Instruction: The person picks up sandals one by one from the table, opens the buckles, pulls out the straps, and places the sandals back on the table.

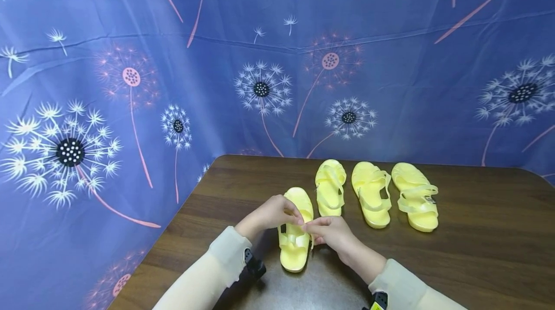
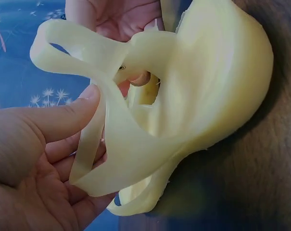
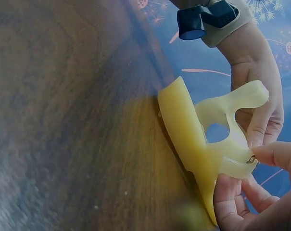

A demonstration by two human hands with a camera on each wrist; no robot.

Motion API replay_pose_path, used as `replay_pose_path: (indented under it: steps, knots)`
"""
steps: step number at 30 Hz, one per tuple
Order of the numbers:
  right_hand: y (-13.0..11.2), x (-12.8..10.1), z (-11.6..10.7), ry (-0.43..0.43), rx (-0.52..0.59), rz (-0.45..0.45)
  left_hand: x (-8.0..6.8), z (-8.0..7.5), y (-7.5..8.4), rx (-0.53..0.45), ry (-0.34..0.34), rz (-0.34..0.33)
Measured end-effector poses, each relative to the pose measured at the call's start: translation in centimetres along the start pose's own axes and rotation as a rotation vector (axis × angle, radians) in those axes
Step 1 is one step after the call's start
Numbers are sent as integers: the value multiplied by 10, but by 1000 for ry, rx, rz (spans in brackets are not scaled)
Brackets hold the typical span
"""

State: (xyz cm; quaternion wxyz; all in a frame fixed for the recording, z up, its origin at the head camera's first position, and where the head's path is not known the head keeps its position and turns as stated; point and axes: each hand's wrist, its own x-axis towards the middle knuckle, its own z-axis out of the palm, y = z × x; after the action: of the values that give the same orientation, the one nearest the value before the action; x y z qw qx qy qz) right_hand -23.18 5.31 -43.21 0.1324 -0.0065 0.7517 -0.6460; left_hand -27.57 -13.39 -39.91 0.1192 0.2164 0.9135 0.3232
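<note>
A pale yellow sandal point(image 1: 295, 258) lies upright on the table in front of me, its straps raised between both hands. From its left side my left hand point(image 1: 277, 211) reaches over and pinches a strap point(image 2: 117, 166), thumb on one face and fingers behind. On the other side, my right hand point(image 1: 333, 234) pinches a strap between thumb and fingers, right by a small metal fastener point(image 3: 251, 159). The fingertips of both hands nearly meet above the sandal in the head view. Parts of the straps are hidden behind the fingers.
Behind and to the right stand a second yellow sandal point(image 1: 328, 189), a third point(image 1: 368, 199) and a fourth point(image 1: 418, 221) in a row. The dark wooden table point(image 1: 485, 233) ends at a blue dandelion-print cloth point(image 1: 390, 35) behind and on the left.
</note>
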Motion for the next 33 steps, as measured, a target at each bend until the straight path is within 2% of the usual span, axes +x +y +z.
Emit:
replay_pose_path:
  steps: [5,13,30,33]
  knots:
    - [2,2,0,4,27,10,-1,-5,-7,-8,23,-16]
    - [4,2,-2,-31,51,-2,-6,-13,-12,-33,100,-14]
    - [5,0,-7,-80,65,-19,-9,-20,-23,-103,126,-71]
    - [5,0,-7,-80,66,-17,-11,-23,-22,-98,161,-93]
